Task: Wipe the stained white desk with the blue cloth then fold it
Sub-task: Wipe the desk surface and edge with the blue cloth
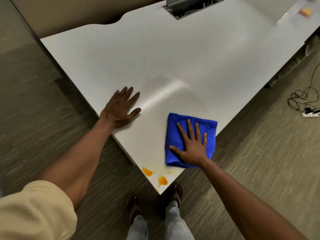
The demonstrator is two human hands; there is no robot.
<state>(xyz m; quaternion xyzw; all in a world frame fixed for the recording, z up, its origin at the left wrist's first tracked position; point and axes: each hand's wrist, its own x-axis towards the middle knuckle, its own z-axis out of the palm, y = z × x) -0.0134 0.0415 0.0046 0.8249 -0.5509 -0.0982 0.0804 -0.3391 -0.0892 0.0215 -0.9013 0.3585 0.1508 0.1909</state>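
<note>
Orange stains (pixel 155 176) are seen at the near corner of the white desk (pixel 173 54). Just beyond them, the folded blue cloth (pixel 174 134) is pressed flat under the right hand (pixel 192 144), fingers spread. The left hand (pixel 119 108) is laid flat, fingers splayed, on the bare desktop, well apart.

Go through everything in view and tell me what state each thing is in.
Desk: orange stains left at the near corner.
Stains: not yet wiped.
Blue cloth: folded, flat on desk.
Right hand: flat, pressing the cloth.
Left hand: flat on desk.
Cable hatch: open.
</note>
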